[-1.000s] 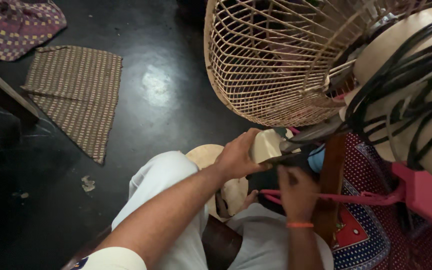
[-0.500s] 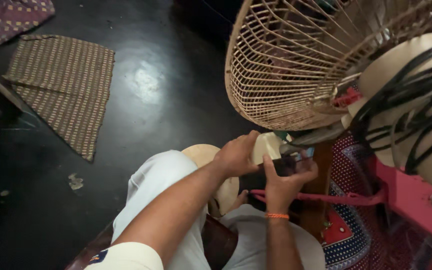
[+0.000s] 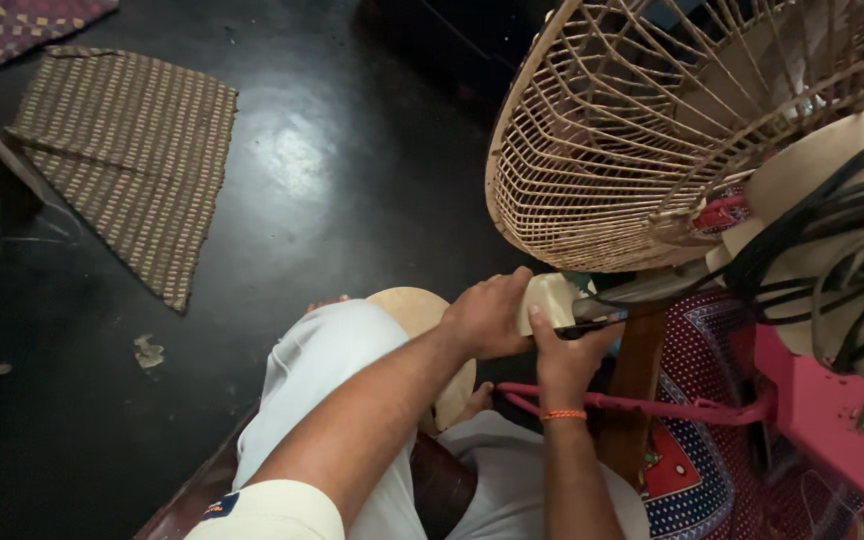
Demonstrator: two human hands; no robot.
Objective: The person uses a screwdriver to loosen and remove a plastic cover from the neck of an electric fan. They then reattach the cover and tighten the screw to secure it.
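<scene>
Cream part: your left hand [image 3: 487,315] is wrapped tight around it [image 3: 549,297].
Dark tool: your right hand [image 3: 567,350] pinches it [image 3: 592,325], under the fan cage [image 3: 632,150].

Single head view, steep downward, close over hands [image 3: 522,330], lap

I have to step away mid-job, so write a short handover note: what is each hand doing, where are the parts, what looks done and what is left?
Left hand: gripping the cream plastic part below the fan guard.
Right hand: holding a dark slim tool against that part; the tip is hidden.
Fan guard is tilted, still attached near the motor housing, with black cables draped over it. A round cream disc rests on the person's lap.
Done: cannot tell.
Left: probably finishing work on the cream part.
</scene>
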